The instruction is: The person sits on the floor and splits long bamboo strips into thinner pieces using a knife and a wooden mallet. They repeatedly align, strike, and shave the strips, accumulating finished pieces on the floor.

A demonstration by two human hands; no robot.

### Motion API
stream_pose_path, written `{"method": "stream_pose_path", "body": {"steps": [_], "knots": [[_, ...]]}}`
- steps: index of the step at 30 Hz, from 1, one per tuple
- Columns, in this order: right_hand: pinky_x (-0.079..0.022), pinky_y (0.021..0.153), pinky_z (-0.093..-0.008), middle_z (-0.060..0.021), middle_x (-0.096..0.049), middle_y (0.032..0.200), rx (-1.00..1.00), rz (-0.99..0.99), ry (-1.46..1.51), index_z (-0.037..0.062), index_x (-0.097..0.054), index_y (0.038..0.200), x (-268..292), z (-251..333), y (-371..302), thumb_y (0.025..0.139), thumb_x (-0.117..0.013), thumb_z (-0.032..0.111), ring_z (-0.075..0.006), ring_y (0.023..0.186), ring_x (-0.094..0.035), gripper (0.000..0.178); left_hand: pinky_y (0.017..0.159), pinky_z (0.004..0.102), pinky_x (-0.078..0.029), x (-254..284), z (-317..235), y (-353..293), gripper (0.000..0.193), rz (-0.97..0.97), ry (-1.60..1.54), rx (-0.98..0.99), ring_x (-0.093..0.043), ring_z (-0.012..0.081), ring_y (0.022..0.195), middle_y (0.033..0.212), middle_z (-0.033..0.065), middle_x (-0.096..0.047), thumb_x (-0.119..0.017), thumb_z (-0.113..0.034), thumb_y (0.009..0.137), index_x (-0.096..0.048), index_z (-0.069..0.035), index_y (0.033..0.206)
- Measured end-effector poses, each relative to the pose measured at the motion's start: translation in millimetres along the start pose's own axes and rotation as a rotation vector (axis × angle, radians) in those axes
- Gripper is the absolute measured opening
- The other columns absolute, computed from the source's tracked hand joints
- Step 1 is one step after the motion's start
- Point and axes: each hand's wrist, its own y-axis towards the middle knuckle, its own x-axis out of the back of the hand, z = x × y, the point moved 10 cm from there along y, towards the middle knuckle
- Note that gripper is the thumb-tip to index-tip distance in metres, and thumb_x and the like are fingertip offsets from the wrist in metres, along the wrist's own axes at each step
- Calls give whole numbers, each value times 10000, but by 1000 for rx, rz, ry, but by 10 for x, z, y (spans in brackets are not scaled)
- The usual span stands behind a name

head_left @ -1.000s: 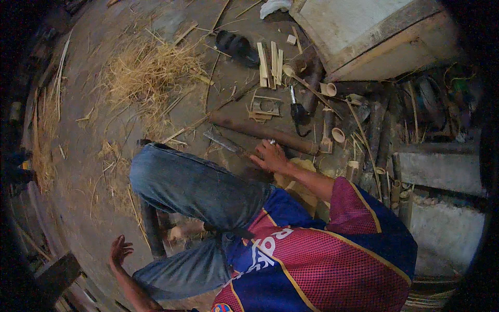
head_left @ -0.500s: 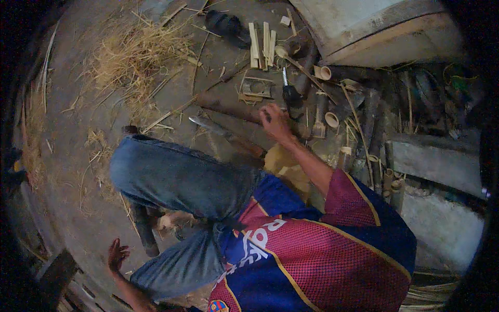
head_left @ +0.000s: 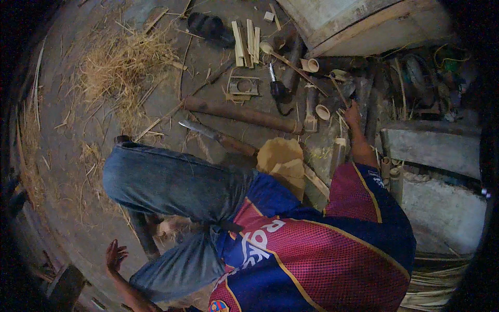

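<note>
**Your right hand (head_left: pixel 353 115) at a thin stick (head_left: pixel 338 91), your left hand (head_left: pixel 116 255) holding nothing**

In the head view, your hands are well apart. Your right arm reaches toward the upper right of the frame, where the hand overlaps the lower end of the visible stretch of the stick. You have your fingers drawn together there, but I cannot tell whether they grip the stick or only touch it. Your left hand is at the lower left, its fingers parted and loosely curved, just beside your jeans (head_left: pixel 176 273).

Just left of your right hand lies a pale bamboo cup (head_left: pixel 322 112), its round mouth showing; a second cup (head_left: pixel 311 65) lies above it. Near the centre of the frame, a long brown tube (head_left: pixel 234 113) lies slanting, with a knife (head_left: pixel 218 137) just below it, blade toward the left and brown handle toward the right. A tan, rounded block (head_left: pixel 280 153) sits right of the handle. Above the tube you have a dark-handled tool (head_left: pixel 278 89) and a flat frame (head_left: pixel 242 95) with a round opening. Pale slats (head_left: pixel 240 47) lie at the upper middle, and a heap of straw-coloured shavings (head_left: pixel 122 73) spreads over the upper left.
</note>
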Motion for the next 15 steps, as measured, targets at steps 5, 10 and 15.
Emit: {"method": "stream_pose_path", "body": {"steps": [5,10,15], "knots": [[-498,689,-507,-219,-628,921,171,158,191,65,-547,1182,-349,139,218,942,-550,292,-389,843,-628,330,640,343,-535,39,275,2,563,33,-81,27,-657,209,697,997,132,-674,-593,-480,938,-457,-161,1381],[-478,847,-482,-227,-621,1118,29,133,327,70,-544,1277,383,613,-309,986,-430,364,-406,1013,-604,429,635,346,-527,106,274,-96,585,59,-36,-56,-656,202,697,1011,130,-673,-584,-481,943,-430,-166,1411],[-444,968,-459,-215,-591,1272,200,-3,380,86,-552,1327,807,935,-895,1004,-388,411,-376,1155,-573,487,635,348,-519,59,376,-37,605,-26,-8,83,-657,204,701,1019,133,-673,-581,-496,940,-417,-166,1420]]}}
